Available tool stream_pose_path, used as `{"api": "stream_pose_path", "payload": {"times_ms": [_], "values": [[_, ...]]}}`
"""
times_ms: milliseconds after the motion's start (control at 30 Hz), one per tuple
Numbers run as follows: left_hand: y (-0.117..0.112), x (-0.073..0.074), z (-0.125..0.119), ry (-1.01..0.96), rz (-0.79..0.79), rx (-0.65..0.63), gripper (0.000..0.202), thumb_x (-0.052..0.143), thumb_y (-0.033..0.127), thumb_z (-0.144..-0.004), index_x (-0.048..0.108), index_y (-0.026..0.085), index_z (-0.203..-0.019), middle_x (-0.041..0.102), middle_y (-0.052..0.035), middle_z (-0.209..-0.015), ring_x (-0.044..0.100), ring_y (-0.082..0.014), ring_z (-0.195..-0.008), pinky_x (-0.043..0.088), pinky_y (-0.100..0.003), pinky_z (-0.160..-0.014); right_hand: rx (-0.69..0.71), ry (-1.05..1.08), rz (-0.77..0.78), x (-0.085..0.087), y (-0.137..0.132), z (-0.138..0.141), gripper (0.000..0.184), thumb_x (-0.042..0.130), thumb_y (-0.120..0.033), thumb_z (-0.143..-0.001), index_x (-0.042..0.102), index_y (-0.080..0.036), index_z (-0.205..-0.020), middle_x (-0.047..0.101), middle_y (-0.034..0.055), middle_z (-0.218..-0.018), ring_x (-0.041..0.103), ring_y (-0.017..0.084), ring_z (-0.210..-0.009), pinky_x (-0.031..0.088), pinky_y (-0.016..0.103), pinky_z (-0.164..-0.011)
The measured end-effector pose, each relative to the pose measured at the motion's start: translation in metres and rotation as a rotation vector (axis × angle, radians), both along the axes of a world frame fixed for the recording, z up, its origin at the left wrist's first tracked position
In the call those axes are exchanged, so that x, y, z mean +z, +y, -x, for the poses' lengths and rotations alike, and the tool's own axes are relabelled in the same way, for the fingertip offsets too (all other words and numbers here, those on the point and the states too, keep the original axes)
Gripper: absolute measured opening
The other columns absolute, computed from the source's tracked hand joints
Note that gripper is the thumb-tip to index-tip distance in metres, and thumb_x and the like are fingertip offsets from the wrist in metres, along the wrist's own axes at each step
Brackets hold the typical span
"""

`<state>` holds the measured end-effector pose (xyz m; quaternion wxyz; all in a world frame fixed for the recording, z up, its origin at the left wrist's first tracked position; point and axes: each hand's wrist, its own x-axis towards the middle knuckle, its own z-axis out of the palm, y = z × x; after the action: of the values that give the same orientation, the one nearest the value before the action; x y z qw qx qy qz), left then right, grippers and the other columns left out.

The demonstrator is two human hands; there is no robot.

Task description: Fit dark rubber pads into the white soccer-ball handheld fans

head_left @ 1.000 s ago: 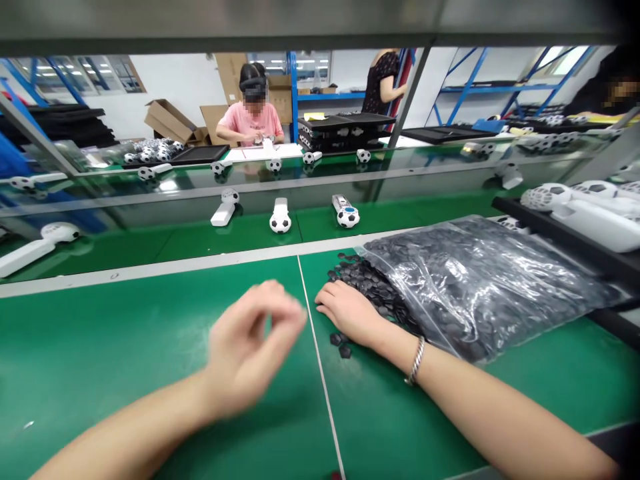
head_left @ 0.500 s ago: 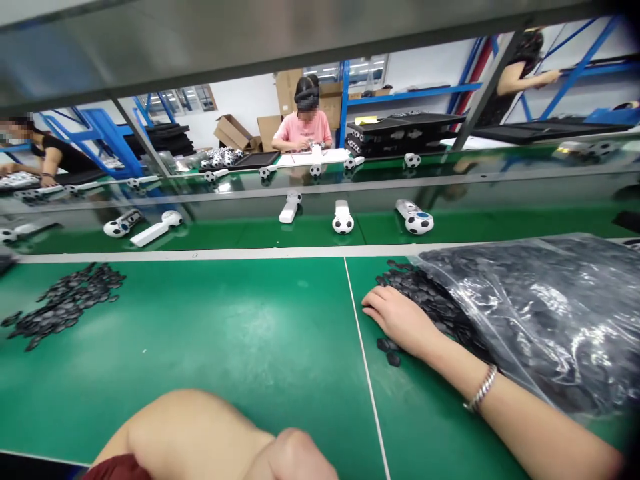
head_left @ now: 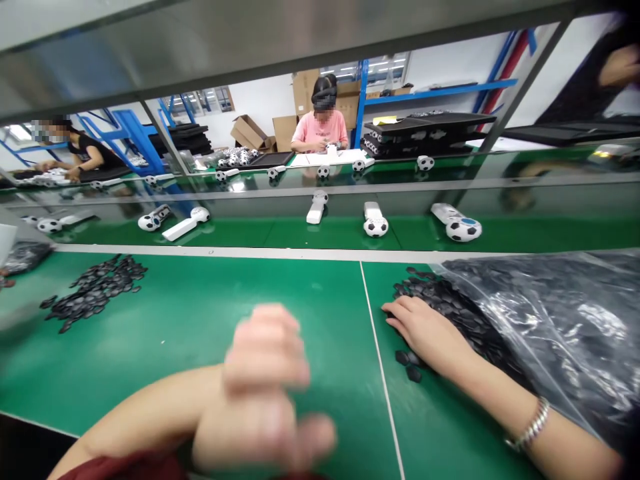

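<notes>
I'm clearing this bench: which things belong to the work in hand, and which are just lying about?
In hand: right hand, flat on the spilled black pieces; the clear bag they spill from; left hand, raised and blurred.
Lying about: the black-piece heap at far left; football-headed gadgets on the belt; black trays and cardboard boxes behind.

Right of frame on the table (head_left: 200, 320): bag (head_left: 550, 320), loose pieces (head_left: 435, 293) at its mouth, under right hand (head_left: 425, 330). Left of frame: second pile (head_left: 95, 290).

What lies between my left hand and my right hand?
Head view: bare green mat and its white seam line, with loose black pieces beside the right hand; the left hand is blurred.
</notes>
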<state>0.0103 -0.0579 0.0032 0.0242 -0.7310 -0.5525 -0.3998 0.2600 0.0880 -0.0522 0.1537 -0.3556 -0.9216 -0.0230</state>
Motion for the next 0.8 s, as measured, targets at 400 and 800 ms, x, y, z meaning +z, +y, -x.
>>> {"api": "stream_pose_path", "payload": {"times_ms": [400,800], "values": [[0.142,-0.006,0.286,0.041,0.274,0.975,0.062,0.056,0.04,-0.073,0.04,0.007,-0.123,0.046,-0.0249,-0.125,0.037,-0.04,-0.119,0.03,-0.056,-0.095,-0.01,0.036,0.114,0.003,0.001,-0.008,0.022,0.04,-0.03,-0.088,0.061,-0.025,-0.086,0.064,0.0044,-0.083,0.061,0.019,-0.074,0.05,0.03,-0.064],[0.182,-0.017,0.361,0.031,0.558,1.105,0.083,0.051,0.061,-0.067,0.026,0.009,-0.126,0.032,-0.0215,-0.137,0.027,-0.0431,-0.124,0.035,-0.059,-0.086,-0.032,0.206,0.243,0.013,0.005,0.006,0.022,0.043,-0.032,-0.088,0.062,-0.027,-0.098,0.068,0.0025,-0.094,0.065,0.016,-0.084,0.053,0.024,-0.074]]}}
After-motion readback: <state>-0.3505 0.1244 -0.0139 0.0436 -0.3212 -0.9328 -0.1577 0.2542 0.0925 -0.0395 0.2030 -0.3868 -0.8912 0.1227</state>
